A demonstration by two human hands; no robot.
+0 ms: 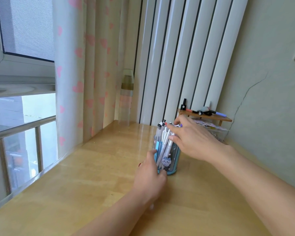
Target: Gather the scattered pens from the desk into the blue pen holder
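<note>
On a pale wooden desk [75,176] beside a window, a person's two bare arms reach forward to a round blue translucent plastic pen holder [168,157] printed with a cartoon cat. Nearest the camera, the left hand [149,174] wraps its fingers against the holder's left wall near the base, steadying it. Just above, the right hand [192,138] rests its fingers on the bundle of white-barrelled pens [164,135] standing in the holder, fingertips touching their upper ends; whether it pinches one pen or only presses them together cannot be told. No loose pens show on the visible desk surface, so the gathering looks nearly finished. To settle the bundle well, the left hand's bracing of the base matters, since the tall, full holder could tip under a sideways push; a gentle downward nudge would seat the pens. Farther back stand a small wooden shelf [226,119] carrying dark bottles and a heart-patterned curtain [85,65].
</note>
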